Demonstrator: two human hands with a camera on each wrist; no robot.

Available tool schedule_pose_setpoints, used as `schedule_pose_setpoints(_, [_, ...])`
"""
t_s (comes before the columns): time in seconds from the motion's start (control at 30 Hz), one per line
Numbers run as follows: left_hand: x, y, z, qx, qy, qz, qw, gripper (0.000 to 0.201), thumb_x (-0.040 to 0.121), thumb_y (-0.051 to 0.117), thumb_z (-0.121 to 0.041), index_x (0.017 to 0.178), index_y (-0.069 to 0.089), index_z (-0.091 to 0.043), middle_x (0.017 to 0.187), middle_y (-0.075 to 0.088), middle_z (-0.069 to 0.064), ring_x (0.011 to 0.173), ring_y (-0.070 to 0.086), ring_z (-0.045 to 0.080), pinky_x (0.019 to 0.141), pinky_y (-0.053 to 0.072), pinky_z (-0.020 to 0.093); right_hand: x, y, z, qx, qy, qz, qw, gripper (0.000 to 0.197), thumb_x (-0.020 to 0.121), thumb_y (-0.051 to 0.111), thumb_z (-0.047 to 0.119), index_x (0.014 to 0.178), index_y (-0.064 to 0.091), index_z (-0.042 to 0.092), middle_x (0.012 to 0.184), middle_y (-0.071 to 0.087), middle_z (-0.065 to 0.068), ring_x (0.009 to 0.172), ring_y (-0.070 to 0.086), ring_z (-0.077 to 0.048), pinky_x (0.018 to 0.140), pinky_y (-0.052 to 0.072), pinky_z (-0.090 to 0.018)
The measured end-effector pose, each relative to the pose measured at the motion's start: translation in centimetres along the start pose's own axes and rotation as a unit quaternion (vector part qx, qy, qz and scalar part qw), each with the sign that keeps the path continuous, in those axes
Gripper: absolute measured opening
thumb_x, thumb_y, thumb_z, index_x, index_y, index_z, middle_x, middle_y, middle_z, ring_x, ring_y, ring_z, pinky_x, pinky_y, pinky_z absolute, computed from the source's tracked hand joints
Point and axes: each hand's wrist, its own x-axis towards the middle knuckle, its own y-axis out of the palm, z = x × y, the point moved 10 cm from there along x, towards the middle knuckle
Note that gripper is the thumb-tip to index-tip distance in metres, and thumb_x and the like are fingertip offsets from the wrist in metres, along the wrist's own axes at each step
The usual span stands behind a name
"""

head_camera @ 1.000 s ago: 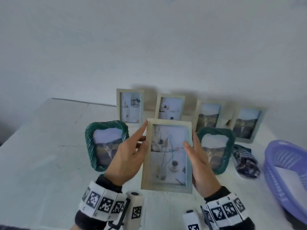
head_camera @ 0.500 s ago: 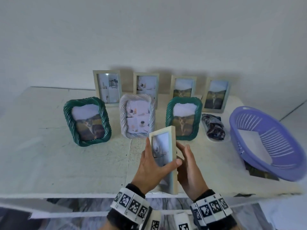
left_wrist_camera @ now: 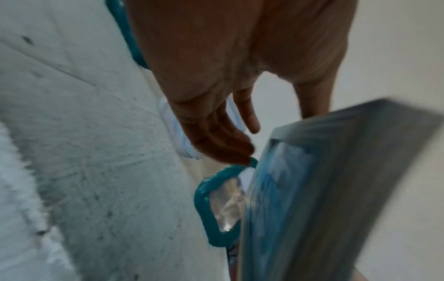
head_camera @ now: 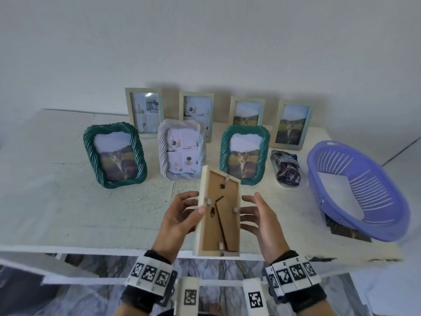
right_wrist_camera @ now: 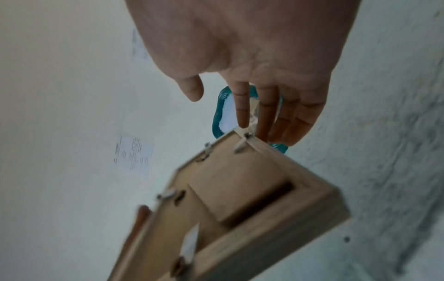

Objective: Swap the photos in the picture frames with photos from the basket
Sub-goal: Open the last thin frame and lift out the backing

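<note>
Wooden frame (head_camera: 219, 213), its brown back up, is above the table (head_camera: 68, 201) edge, gripped by the left hand (head_camera: 180, 221) on one side, while the right hand (head_camera: 262, 221) is spread loose just beside it.

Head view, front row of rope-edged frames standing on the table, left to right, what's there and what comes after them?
Green frame → white frame → second green frame → striped cloth bundle → purple basket.

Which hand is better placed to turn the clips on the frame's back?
The right hand. It is free, its fingers open beside the clips on the frame back. The left hand grips the frame's edge, steadying it.
</note>
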Motion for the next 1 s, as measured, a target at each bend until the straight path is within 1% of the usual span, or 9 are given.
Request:
schedule_pose_setpoints(0.1, [0.4,-2.1,1.7,0.052,-0.018,-0.068,0.996,0.027,0.082,0.078,-0.029,0.103,0.068,-0.015,0.093,0.072,0.011,0.089,0.069,0.027,0.066,0.059,0.043,0.0,-0.9,0.1,-0.135,-0.052,0.007,0.989,0.03,0.095,0.045,0.054,0.108,0.064,0.034,0.105,0.069,0.004,0.098,0.065,-0.011,0.087,0.053,-0.036])
schedule_pose_setpoints(0.17, [0.8,-2.9,3.7,0.118,-0.044,-0.098,0.987,0.018,0.084,0.074,-0.026,0.1,0.072,-0.018,0.089,0.074,0.005,0.088,0.071,0.024,0.064,0.061,0.043,-0.3,-0.9,0.5,-0.232,-0.105,0.016,0.967,0.019,0.096,0.051,0.042,0.108,0.063,0.032,0.105,0.066,0.013,0.097,0.059,0.005,0.084,0.046,-0.017])
schedule_pose_setpoints(0.23, [1.2,-3.5,5.5,0.18,-0.062,-0.116,0.975,0.013,0.085,0.074,-0.03,0.097,0.074,-0.027,0.089,0.074,0.0,0.084,0.072,0.019,0.067,0.061,0.045,-0.4,-0.6,0.3,-0.307,-0.144,0.024,0.94,0.017,0.098,0.053,0.026,0.112,0.061,0.026,0.107,0.064,0.013,0.095,0.056,0.009,0.076,0.041,-0.006])
schedule_pose_setpoints(0.3, [1.4,-3.5,6.4,0.246,-0.061,-0.118,0.96,0.018,0.086,0.073,-0.033,0.102,0.074,-0.027,0.089,0.075,-0.003,0.082,0.071,0.012,0.071,0.061,0.04,-0.3,-0.4,-0.3,-0.365,-0.167,0.024,0.915,0.022,0.097,0.054,0.024,0.118,0.061,0.025,0.108,0.063,0.01,0.093,0.057,0.006,0.075,0.043,-0.006])
schedule_pose_setpoints(0.43, [1.4,-2.7,5.5,0.365,-0.012,-0.125,0.923,0.027,0.086,0.072,-0.031,0.11,0.073,-0.019,0.085,0.07,-0.011,0.079,0.064,-0.001,0.074,0.053,0.016,-0.1,-0.3,-1.1,-0.435,-0.199,0.016,0.878,0.027,0.096,0.055,0.024,0.122,0.062,0.018,0.101,0.061,0.001,0.089,0.057,-0.006,0.079,0.046,-0.016])
schedule_pose_setpoints(0.57, [1.8,-2.1,5.3,0.384,0.007,-0.121,0.915,0.031,0.084,0.073,-0.031,0.111,0.07,-0.017,0.085,0.069,-0.008,0.075,0.066,0.006,0.072,0.06,0.034,0.0,0.1,-1.1,-0.471,-0.217,0.02,0.855,0.026,0.096,0.055,0.021,0.119,0.065,0.015,0.097,0.056,-0.001,0.083,0.055,-0.009,0.073,0.038,-0.006])
schedule_pose_setpoints(0.67, [2.4,-1.6,5.3,0.404,0.011,-0.11,0.908,0.033,0.084,0.072,-0.039,0.11,0.065,-0.021,0.083,0.066,-0.009,0.07,0.066,0.011,0.066,0.059,0.041,0.4,0.6,-1.5,-0.502,-0.22,0.027,0.836,0.027,0.095,0.054,0.021,0.118,0.065,0.014,0.096,0.051,-0.002,0.079,0.055,-0.013,0.074,0.044,-0.015])
schedule_pose_setpoints(0.87, [2.8,-1.1,5.0,0.446,0.015,-0.103,0.889,0.031,0.087,0.066,-0.044,0.105,0.063,-0.019,0.082,0.068,-0.007,0.068,0.065,0.011,0.067,0.058,0.037,0.5,1.4,-0.8,-0.525,-0.228,0.043,0.819,0.008,0.092,0.056,0.021,0.091,0.059,0.013,0.084,0.044,0.0,0.064,0.049,-0.015,0.061,0.043,-0.024])
schedule_pose_setpoints(1.0, [3.1,-0.6,4.4,0.505,0.026,-0.127,0.853,0.027,0.092,0.06,-0.041,0.099,0.063,-0.016,0.086,0.071,-0.003,0.075,0.062,0.015,0.067,0.045,0.027,1.2,1.5,-1.0,-0.553,-0.207,0.073,0.804,0.011,0.093,0.056,0.024,0.091,0.055,0.013,0.086,0.043,0.0,0.065,0.047,-0.014,0.054,0.031,-0.013])
